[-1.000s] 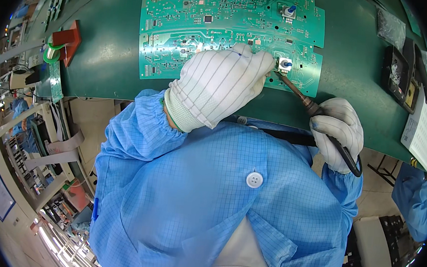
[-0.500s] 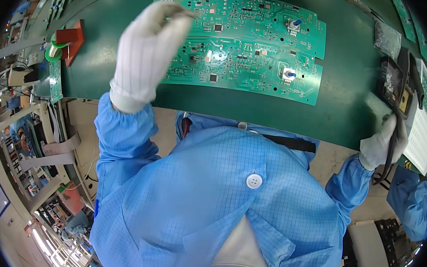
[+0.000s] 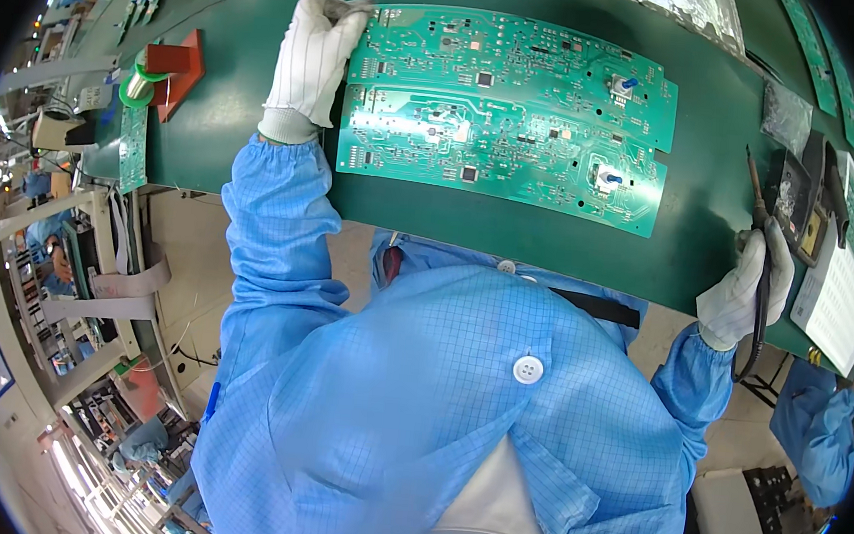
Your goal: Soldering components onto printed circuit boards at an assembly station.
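A green circuit board panel (image 3: 520, 109), made of two long boards side by side with small components, lies on the green bench mat. Each board bears a white part with a blue shaft near its right end. At the panel's far left corner is my left hand (image 3: 311, 62), white-gloved, with its fingers pinched together. A thin strand stands up above those fingers; what they hold is too small to name. My right hand (image 3: 736, 291), gloved too, grips a soldering iron (image 3: 759, 208), its tip pointing away from me, to the right of the panel.
A solder spool (image 3: 138, 87) sits by a red stand (image 3: 183, 72) at the left. On the right are a black tray-like holder (image 3: 787, 185), a clear plastic bag (image 3: 786, 115) and a white sheet (image 3: 836, 289). Another person's blue sleeve (image 3: 825, 429) shows at far right.
My left hand has drawn back from over the panel to its far left corner. My right hand has lifted the soldering iron, whose tip now shows beside the holder. The whole view has shifted slightly.
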A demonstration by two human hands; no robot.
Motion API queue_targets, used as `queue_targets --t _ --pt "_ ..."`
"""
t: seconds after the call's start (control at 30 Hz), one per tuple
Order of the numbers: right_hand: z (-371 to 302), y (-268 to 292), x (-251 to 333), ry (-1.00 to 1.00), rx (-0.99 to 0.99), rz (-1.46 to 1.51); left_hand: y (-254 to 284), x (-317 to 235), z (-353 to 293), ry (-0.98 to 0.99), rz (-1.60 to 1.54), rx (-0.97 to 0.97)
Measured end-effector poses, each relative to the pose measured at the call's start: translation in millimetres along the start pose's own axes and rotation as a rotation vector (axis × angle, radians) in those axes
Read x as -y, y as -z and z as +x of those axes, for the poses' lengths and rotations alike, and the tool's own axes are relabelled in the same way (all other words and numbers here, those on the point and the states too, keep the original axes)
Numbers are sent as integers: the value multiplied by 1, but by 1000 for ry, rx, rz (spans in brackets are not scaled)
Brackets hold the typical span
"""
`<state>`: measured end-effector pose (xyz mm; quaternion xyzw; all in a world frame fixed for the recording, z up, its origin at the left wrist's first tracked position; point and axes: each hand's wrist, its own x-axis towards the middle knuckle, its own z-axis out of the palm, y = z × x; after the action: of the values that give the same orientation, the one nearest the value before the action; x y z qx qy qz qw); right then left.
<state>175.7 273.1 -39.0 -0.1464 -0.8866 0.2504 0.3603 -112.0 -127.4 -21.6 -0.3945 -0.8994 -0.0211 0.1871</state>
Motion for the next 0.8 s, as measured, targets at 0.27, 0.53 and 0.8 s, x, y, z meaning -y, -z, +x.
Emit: queue_targets --t 0.27,0.53,0.8 --pt "-2 -6 0 -204 -17 204 -3 -16 2 498 -1176 -26" --pt "-3 0 -10 183 39 -198 3 -38 7 486 -1503 123" --pt "-3 0 -15 251 -6 -431 14 -50 10 701 -1601 151"
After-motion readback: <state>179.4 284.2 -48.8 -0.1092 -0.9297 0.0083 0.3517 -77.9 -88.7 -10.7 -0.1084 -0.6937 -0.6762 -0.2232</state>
